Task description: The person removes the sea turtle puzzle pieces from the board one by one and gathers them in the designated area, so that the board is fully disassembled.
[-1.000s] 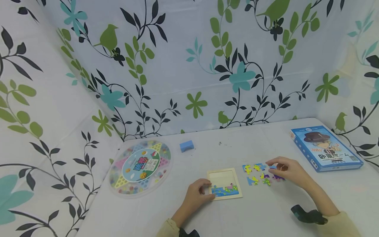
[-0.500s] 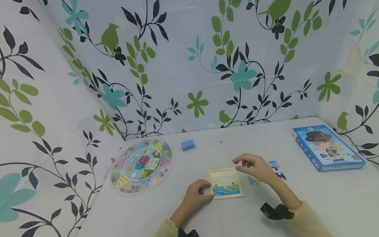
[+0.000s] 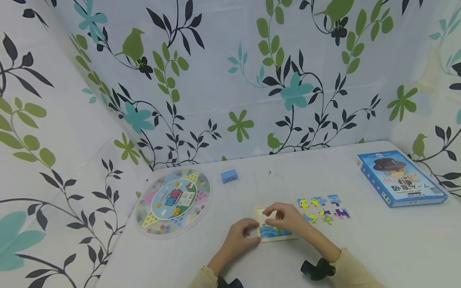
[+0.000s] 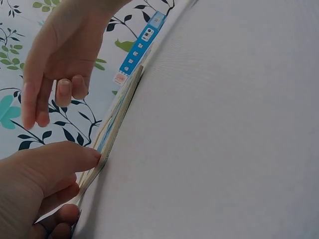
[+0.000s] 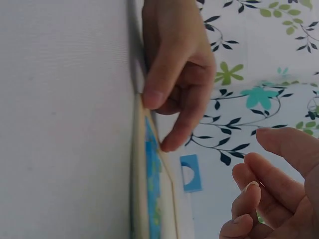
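My left hand (image 3: pixel 239 237) grips the left side of a small wooden jigsaw puzzle tray (image 3: pixel 278 239). In the right wrist view its thumb presses the near corner of the rim, and its index finger lies along the side. Fitted blue pieces (image 5: pixel 153 186) fill the tray's near part. Over the tray hangs my right hand (image 3: pixel 288 219), hiding part of it from the head view. Its fingers are loosely bent, and nothing shows between them in the left wrist view. Several loose jigsaw pieces (image 3: pixel 342 213) lie on the table to the right of the tray.
At the left lies a round clear game board (image 3: pixel 173 200) with a printed label. A small blue block (image 3: pixel 229 176) sits behind the tray. The blue game box (image 3: pixel 401 178) rests at the far right. Patterned cloth (image 3: pixel 216 80) hangs behind the white table.
My right hand has moved left from the loose pieces to above the tray, uncovering those pieces. My left hand stays at the tray's left side.
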`<state>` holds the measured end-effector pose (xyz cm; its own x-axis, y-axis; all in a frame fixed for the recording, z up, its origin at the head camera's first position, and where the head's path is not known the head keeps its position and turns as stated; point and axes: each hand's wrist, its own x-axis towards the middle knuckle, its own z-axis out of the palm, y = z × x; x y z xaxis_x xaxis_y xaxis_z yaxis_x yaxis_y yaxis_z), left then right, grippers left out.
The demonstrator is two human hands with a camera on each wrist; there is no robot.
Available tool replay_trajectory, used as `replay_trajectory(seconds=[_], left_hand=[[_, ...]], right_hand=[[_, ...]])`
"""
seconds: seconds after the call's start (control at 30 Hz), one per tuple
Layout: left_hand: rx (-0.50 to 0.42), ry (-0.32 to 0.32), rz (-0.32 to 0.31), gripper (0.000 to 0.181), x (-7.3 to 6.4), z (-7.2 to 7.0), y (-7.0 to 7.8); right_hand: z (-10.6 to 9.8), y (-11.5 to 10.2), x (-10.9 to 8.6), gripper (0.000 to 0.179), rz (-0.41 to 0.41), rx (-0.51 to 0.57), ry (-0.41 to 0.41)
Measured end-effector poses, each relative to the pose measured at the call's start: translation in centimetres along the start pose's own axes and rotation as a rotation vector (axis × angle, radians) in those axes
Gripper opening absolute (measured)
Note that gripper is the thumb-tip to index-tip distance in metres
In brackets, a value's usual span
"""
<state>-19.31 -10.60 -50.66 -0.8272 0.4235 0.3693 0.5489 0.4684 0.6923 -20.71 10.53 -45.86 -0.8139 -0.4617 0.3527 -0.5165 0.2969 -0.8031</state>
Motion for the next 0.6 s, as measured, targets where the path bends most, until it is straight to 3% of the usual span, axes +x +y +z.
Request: replay_trajectory(seconds=[0.1, 0.33, 0.6], left_hand=[[-0.004, -0.004, 0.017, 0.03, 0.1, 0.1, -0.1], [-0.013, -0.007, -0.014, 0.031, 0.1, 0.0, 0.2], [-0.018, -0.017, -0.032, 0.03, 0.1, 0.0, 0.0]], right_hand=[[0.7, 0.7, -0.2, 0.022, -0.017, -0.014, -0.006], [1.4, 1.4, -0.4, 0.023, 0.0, -0.031, 0.001], [1.7, 2.2, -0.6, 0.031, 0.058, -0.034, -0.078]])
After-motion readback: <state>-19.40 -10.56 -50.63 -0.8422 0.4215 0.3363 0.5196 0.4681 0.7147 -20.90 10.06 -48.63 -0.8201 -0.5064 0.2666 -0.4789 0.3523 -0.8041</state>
